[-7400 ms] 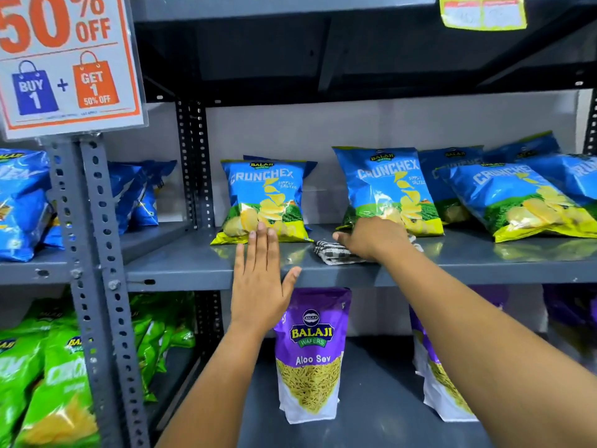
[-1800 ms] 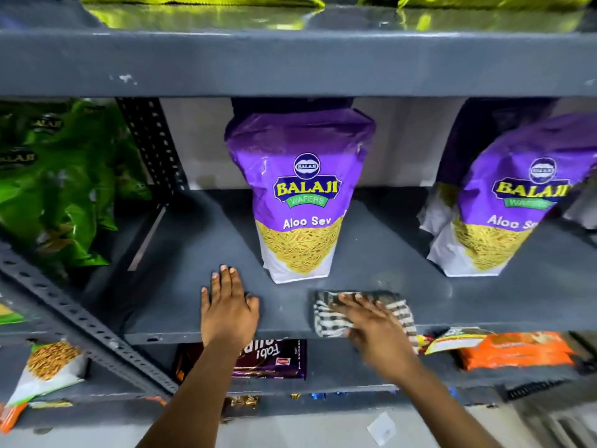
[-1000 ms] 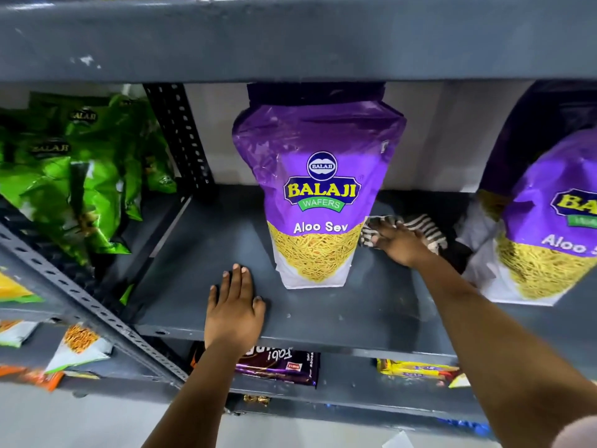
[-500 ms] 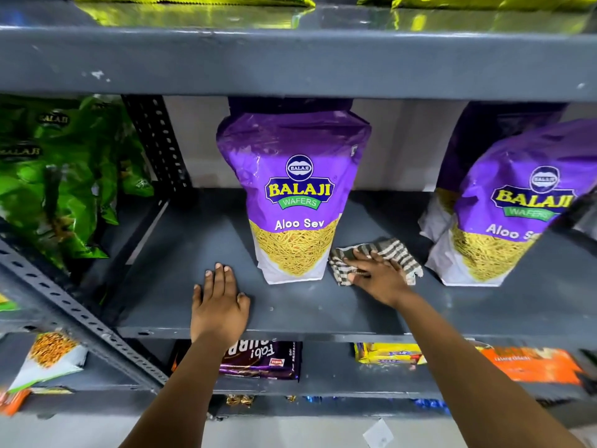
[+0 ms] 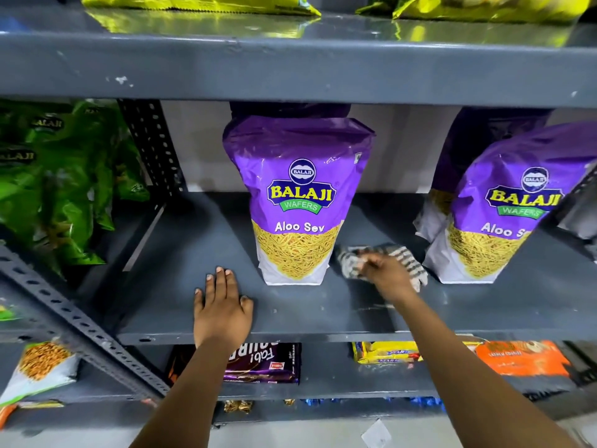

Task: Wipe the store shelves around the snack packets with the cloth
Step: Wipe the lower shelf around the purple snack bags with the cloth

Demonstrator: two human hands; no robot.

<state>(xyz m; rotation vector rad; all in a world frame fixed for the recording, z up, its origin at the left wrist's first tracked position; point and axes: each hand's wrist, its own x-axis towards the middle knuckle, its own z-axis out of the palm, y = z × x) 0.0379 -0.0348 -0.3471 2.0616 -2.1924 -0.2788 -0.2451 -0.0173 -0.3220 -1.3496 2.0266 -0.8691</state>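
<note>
A grey metal shelf (image 5: 181, 263) holds an upright purple Aloo Sev packet (image 5: 298, 202) in the middle and a second purple packet (image 5: 504, 205) leaning at the right. Between them lies a black-and-white checked cloth (image 5: 403, 260), blurred by motion. My right hand (image 5: 386, 276) presses on the cloth, fingers pointing left toward the middle packet's base. My left hand (image 5: 221, 308) lies flat on the shelf's front, left of the middle packet, fingers spread, holding nothing.
Green snack packets (image 5: 61, 185) fill the bay on the left, behind a perforated upright (image 5: 151, 143). The shelf above (image 5: 290, 69) carries yellow-green packets. Below are a purple biscuit pack (image 5: 268, 363), a yellow pack (image 5: 384, 352) and an orange pack (image 5: 523, 357).
Since 7.4 s ago my view dropped from the blue chips shelf to this one. In the last second the right hand slid the cloth from the shelf's back toward the front, between the packets.
</note>
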